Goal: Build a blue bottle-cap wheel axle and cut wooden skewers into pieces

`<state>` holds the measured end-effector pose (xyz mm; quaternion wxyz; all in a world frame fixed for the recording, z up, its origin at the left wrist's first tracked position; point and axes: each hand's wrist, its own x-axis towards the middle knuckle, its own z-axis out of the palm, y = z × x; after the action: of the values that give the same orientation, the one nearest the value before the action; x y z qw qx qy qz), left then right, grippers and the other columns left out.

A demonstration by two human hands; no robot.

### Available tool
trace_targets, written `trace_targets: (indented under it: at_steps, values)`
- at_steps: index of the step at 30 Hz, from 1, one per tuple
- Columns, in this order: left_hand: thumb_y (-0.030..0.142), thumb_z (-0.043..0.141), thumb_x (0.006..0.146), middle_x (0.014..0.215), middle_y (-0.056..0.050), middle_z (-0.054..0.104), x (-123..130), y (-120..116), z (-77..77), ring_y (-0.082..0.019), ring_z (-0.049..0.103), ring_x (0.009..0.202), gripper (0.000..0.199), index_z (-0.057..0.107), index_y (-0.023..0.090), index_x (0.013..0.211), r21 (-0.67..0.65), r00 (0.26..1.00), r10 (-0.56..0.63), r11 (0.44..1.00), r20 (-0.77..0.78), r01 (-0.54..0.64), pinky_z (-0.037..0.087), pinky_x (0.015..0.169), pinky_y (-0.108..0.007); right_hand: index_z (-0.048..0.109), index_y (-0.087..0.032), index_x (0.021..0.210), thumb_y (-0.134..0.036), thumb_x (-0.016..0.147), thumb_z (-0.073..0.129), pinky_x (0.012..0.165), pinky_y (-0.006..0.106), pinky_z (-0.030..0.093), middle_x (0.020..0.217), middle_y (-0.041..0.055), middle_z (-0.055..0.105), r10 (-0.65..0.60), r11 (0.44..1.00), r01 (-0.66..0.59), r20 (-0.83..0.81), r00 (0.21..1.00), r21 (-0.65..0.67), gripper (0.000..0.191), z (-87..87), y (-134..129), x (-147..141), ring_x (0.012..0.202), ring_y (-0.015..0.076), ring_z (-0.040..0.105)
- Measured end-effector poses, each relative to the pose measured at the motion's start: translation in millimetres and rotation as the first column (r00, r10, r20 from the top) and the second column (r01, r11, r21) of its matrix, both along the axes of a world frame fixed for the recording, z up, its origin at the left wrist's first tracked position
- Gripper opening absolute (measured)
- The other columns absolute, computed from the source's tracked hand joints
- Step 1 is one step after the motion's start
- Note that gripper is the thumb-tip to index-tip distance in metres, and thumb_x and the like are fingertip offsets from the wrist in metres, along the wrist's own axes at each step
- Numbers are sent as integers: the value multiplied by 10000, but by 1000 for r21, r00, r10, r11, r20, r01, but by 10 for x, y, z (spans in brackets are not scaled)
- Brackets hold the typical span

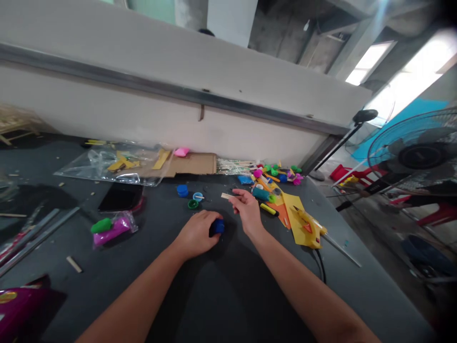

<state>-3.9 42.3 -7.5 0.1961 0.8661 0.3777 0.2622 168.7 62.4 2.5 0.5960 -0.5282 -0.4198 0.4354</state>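
your left hand [195, 234] curls round the blue piece [219, 226], on or just above the surface [228, 281]; your right hand [246, 208], apart from it, pinches the pale stick [226, 196]. the step looks like steadying one and readying the other; the next move likely calls for a firm left grip.

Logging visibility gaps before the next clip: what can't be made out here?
Head view, all items:
Blue piece: its left part is hidden by the left hand.
Stick: its held end is hidden by the right hand.
Purple object: cut off by the left edge.
Fan: cut off by the right edge.
Green pot: contents too small to tell.
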Motion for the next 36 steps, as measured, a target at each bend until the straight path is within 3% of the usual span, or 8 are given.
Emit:
trace_targets:
  at_steps: [2,5,9,15,20,22,30,36]
  values:
    - [204,586,701,1008,-44,628,-34,-9,8,-233,563,958,333,535,230,1029,25,997,57,998,53,-59,426,877,-395,629,-163,869,-286,644,677,444,202,377,625,-22,591,65,997,-64,31,997,-34,261,-31,71,-44,506,87,479]
    - [244,570,728,1095,-72,611,-155,39,1,-239,547,1044,305,515,213,1026,14,937,288,955,199,-297,405,932,-408,639,-147,790,-295,631,680,447,202,380,621,-13,591,121,992,-119,50,991,-48,221,-47,164,-108,504,82,473]
    - [306,574,727,1223,-89,575,-301,117,-5,-252,544,1108,268,514,215,972,-177,823,524,851,218,-495,404,948,-398,640,-150,791,-306,617,684,436,195,378,629,-16,593,130,991,-128,34,991,-45,238,-54,227,-134,494,76,470]
    - [324,601,707,1155,-48,628,-297,125,-18,-231,604,1014,292,542,237,979,-314,927,337,909,168,-274,443,889,-371,642,-148,802,-297,619,682,434,185,395,575,-31,572,130,991,-124,124,984,-56,239,-125,200,-78,477,76,478]
    - [373,566,753,1098,-70,647,-329,218,-109,-190,627,944,306,531,197,1001,-444,783,486,843,389,-303,465,876,-354,662,-165,785,-299,653,651,412,181,393,603,-16,607,166,985,-150,250,954,-81,189,-160,101,-15,480,87,492]
    - [376,569,753,1046,-57,657,-333,225,-113,-177,634,893,301,528,197,993,-448,789,476,846,388,-290,471,858,-345,672,-173,810,-317,673,640,411,182,391,619,-15,617,167,986,-152,307,937,-73,201,-162,40,28,483,89,494]
    - [341,594,721,992,-1,643,-272,97,-6,-201,607,894,298,535,256,1001,-210,936,331,930,117,-303,448,786,-326,713,-217,814,-278,723,634,632,257,465,722,5,686,157,985,-170,590,792,-35,135,-113,-173,77,653,149,607]
    - [308,584,725,963,-23,632,-243,57,40,-211,585,903,283,542,243,997,-56,978,201,979,59,-197,433,813,-345,674,-248,1048,-295,802,574,749,314,463,835,27,712,174,968,-250,715,677,1,270,-51,-235,52,772,191,644]
